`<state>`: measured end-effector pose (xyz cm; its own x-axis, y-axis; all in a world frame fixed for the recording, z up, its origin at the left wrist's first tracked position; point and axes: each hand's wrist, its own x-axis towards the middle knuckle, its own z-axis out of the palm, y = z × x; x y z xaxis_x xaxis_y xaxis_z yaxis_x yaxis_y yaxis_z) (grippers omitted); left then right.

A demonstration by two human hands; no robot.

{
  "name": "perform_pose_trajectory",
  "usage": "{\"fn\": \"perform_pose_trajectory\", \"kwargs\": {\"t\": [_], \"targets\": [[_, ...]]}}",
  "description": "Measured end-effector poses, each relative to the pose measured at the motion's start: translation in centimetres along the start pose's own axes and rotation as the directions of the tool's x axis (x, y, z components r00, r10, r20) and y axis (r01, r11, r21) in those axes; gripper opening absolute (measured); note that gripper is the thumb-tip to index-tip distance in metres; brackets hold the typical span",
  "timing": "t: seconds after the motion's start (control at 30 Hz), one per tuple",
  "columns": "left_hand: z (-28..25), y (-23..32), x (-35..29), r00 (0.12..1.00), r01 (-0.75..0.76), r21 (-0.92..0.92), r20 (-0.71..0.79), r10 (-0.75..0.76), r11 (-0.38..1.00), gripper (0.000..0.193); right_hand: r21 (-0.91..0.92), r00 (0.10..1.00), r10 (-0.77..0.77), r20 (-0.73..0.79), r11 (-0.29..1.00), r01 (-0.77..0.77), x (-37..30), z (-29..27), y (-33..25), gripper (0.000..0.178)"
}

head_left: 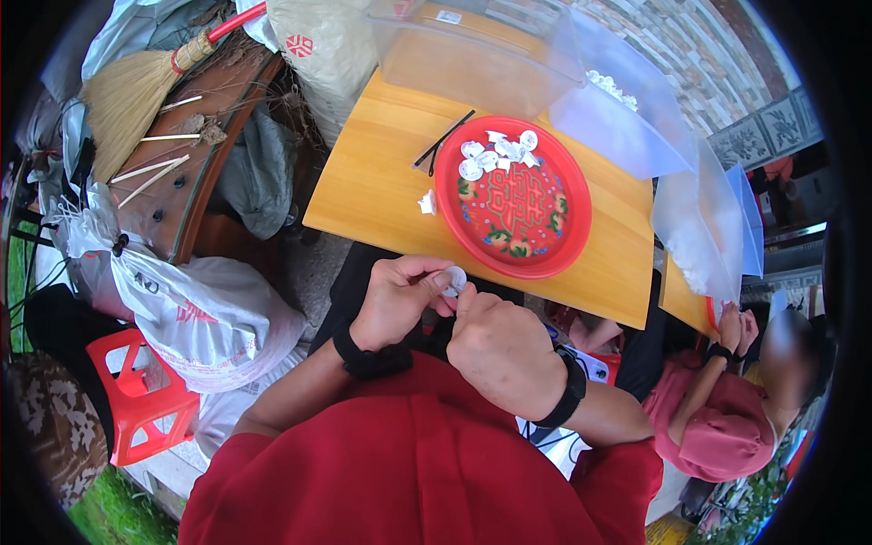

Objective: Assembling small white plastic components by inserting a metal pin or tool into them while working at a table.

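Observation:
Just below the table's near edge, my left hand (392,298) pinches a small white round piece (456,280) between thumb and fingers. My right hand (509,350) is closed, its fingertips pressed together against the piece's right side; whether anything else sits in them is hidden. Beyond both hands stands a round red tray (581,195) with a patterned floor. Several similar white pieces (470,170) lie loose in its far part. One more white piece (427,203) rests on the yellow wooden table (363,173), left of the tray.
A thin dark stick (445,141) lies left of the tray. Clear plastic bins (472,50) stand at the back and right. At left are a straw broom (136,95), a white sack (209,318) and a red stool (136,409). Another person (718,418) sits at right.

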<state>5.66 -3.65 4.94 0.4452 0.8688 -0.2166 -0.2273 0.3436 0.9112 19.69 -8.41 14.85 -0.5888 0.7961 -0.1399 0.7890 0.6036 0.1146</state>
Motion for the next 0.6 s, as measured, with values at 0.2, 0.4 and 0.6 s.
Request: {"fn": "perform_pose_trajectory", "kwargs": {"t": [0.2, 0.4, 0.6], "targets": [[-0.8, 0.0, 0.1, 0.987, -0.096, -0.163, 0.115, 0.116, 0.982, 0.026, 0.211, 0.986, 0.140, -0.088, 0.970, -0.119, -1.1, -0.4, 2.1, 0.038], [-0.9, 0.0, -0.2, 0.973, -0.169, -0.120, 0.139, 0.185, 0.978, 0.031, 0.324, 0.957, 0.225, -0.183, 0.933, -0.157, -2.4, -0.2, 2.1, 0.039], [-0.5, 0.1, -0.2, 0.957, -0.226, -0.078, 0.170, 0.236, 0.971, 0.035, 0.319, 0.954, 0.224, -0.197, 0.935, -0.154, -2.4, -0.2, 1.7, 0.038]]}}
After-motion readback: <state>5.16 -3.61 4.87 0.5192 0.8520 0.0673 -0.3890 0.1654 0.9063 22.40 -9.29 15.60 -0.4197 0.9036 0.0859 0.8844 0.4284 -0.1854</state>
